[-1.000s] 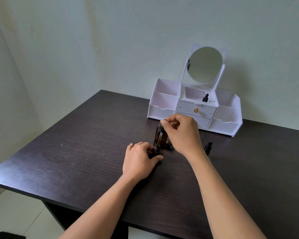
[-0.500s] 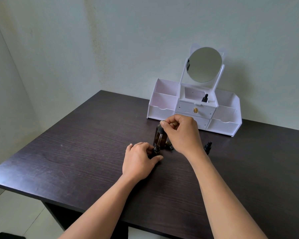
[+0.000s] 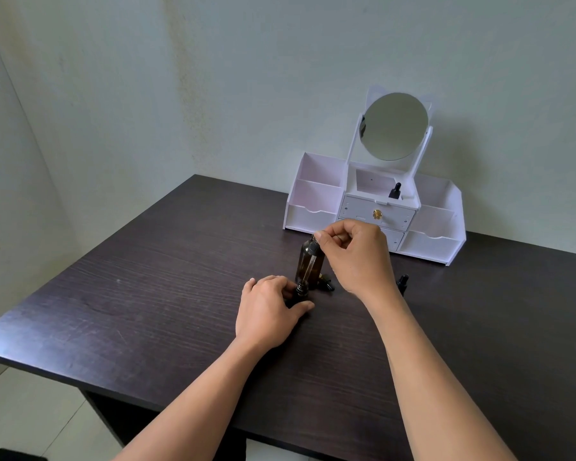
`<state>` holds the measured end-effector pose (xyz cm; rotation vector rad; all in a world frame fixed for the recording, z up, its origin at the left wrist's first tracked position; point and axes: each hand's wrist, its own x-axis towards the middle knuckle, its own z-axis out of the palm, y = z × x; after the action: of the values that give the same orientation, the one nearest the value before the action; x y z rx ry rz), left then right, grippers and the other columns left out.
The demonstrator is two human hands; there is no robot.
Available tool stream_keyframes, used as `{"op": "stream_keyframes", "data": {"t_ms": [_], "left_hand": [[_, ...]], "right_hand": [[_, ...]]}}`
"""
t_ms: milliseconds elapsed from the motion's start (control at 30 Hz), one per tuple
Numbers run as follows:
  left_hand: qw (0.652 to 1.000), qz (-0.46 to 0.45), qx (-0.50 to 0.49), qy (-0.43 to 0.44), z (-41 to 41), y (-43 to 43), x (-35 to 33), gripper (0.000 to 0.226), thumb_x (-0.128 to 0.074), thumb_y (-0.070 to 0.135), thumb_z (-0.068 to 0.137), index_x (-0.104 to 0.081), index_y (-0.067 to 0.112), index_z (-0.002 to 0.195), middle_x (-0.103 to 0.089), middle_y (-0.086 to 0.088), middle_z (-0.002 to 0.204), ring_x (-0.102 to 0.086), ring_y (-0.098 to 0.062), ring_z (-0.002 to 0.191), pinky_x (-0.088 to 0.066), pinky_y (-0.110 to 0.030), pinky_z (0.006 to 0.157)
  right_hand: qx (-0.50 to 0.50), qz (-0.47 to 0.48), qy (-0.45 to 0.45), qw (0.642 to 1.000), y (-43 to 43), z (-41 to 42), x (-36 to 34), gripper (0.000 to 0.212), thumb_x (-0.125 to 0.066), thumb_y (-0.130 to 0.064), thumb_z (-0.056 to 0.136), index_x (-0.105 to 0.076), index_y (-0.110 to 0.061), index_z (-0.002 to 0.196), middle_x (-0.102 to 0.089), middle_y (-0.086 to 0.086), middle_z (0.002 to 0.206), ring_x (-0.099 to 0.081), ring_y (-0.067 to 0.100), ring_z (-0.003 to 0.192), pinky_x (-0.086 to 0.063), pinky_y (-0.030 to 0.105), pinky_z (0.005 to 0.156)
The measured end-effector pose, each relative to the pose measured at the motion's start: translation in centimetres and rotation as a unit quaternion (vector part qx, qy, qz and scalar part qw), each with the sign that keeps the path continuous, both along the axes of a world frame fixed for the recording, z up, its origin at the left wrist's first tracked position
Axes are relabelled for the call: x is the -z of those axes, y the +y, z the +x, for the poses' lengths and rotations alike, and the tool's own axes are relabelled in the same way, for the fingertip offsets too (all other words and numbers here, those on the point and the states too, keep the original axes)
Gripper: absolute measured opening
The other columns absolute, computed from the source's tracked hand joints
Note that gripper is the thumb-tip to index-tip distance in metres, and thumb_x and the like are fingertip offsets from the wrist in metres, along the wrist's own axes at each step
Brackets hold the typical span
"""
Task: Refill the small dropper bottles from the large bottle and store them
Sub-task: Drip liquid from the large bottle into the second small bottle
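The small dropper bottle [image 3: 301, 292] being filled stands on the dark table [image 3: 147, 294], its open neck showing just past the left hand [image 3: 268, 309], whose fingers and thumb curl round its body to steady it. Above it the right hand [image 3: 354, 257] pinches the black top of a glass pipette [image 3: 308, 267], the tip aimed down at that neck. I'd say the thing to do here is keep the tip centred over the mouth, squeeze gently so nothing runs down the outside, and hold the little bottle firmly upright. The large amber bottle [image 3: 318, 266] stands just behind, and a loose black cap [image 3: 326, 285] lies beside its foot. Another capped small bottle [image 3: 403, 283] waits to the right, and one [image 3: 395, 191] already sits in the middle compartment of the white organizer [image 3: 429, 242] under the round mirror [image 3: 394, 126]. No label, brand or writing is readable on anything here
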<state>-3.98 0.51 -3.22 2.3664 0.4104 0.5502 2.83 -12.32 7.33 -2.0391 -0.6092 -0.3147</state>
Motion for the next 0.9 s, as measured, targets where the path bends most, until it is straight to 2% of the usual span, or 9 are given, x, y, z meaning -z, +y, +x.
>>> {"op": "stream_keyframes", "data": {"t_ms": [167, 233, 333, 533, 767, 900], "left_hand": [[1.000, 0.000, -0.001, -0.001, 0.1, 0.1, 0.2, 0.029, -0.075, 0.057, 0.079, -0.067, 0.034, 0.096, -0.064, 0.018, 0.094, -0.060, -0.002, 0.097, -0.026, -0.040, 0.118], [1.000, -0.002, -0.002, -0.002, 0.1, 0.1, 0.3, 0.029, -0.075, 0.057, 0.078, -0.067, 0.035, 0.095, -0.063, 0.019, 0.093, -0.060, -0.001, 0.097, -0.026, -0.039, 0.118], [1.000, -0.004, -0.006, -0.005, 0.2, 0.0, 0.4, 0.029, -0.076, 0.057, 0.078, -0.066, 0.035, 0.093, -0.063, 0.019, 0.092, -0.060, -0.001, 0.096, -0.025, -0.038, 0.118], [1.000, -0.002, -0.007, -0.004, 0.2, 0.0, 0.4, 0.029, -0.076, 0.057, 0.078, -0.066, 0.035, 0.093, -0.062, 0.019, 0.092, -0.060, -0.002, 0.096, -0.024, -0.037, 0.118], [1.000, 0.001, -0.008, -0.005, 0.2, 0.0, 0.4, 0.029, -0.076, 0.057, 0.078, -0.065, 0.035, 0.093, -0.063, 0.019, 0.092, -0.060, -0.003, 0.096, -0.025, -0.038, 0.118], [1.000, 0.001, -0.008, -0.001, 0.2, 0.0, 0.3, 0.032, -0.075, 0.058, 0.079, -0.067, 0.033, 0.097, -0.064, 0.018, 0.095, -0.060, -0.002, 0.097, -0.025, -0.039, 0.119]], "right_hand": [[0.015, 0.076, -0.017, 0.997, -0.6, 0.3, -1.5, 0.010, -0.074, -0.026, 0.088, -0.073, -0.017, 0.084, -0.070, -0.005, 0.071, -0.063, 0.004, 0.064, -0.054, 0.019, 0.062], [0.018, 0.117, -0.030, 0.993, -0.7, 0.5, -2.3, 0.007, -0.072, -0.021, 0.090, -0.072, -0.018, 0.083, -0.070, -0.009, 0.072, -0.064, 0.000, 0.064, -0.050, 0.015, 0.061], [0.034, 0.159, -0.056, 0.985, -0.8, 1.0, -3.2, 0.008, -0.072, -0.018, 0.091, -0.073, -0.011, 0.087, -0.071, -0.012, 0.073, -0.065, -0.003, 0.064, -0.049, 0.012, 0.063], [0.033, 0.180, -0.073, 0.980, -0.4, 1.8, -3.6, 0.014, -0.070, -0.019, 0.091, -0.074, -0.006, 0.090, -0.075, -0.003, 0.078, -0.071, 0.011, 0.072, -0.055, 0.020, 0.068], [0.030, 0.175, -0.083, 0.981, 0.1, 2.4, -3.6, 0.015, -0.070, -0.021, 0.091, -0.073, -0.006, 0.090, -0.075, -0.001, 0.078, -0.071, 0.014, 0.072, -0.056, 0.022, 0.068], [0.026, 0.156, -0.083, 0.984, 0.4, 2.7, -3.0, 0.014, -0.070, -0.020, 0.091, -0.073, -0.007, 0.091, -0.074, -0.004, 0.077, -0.069, 0.006, 0.070, -0.052, 0.014, 0.065]]}}
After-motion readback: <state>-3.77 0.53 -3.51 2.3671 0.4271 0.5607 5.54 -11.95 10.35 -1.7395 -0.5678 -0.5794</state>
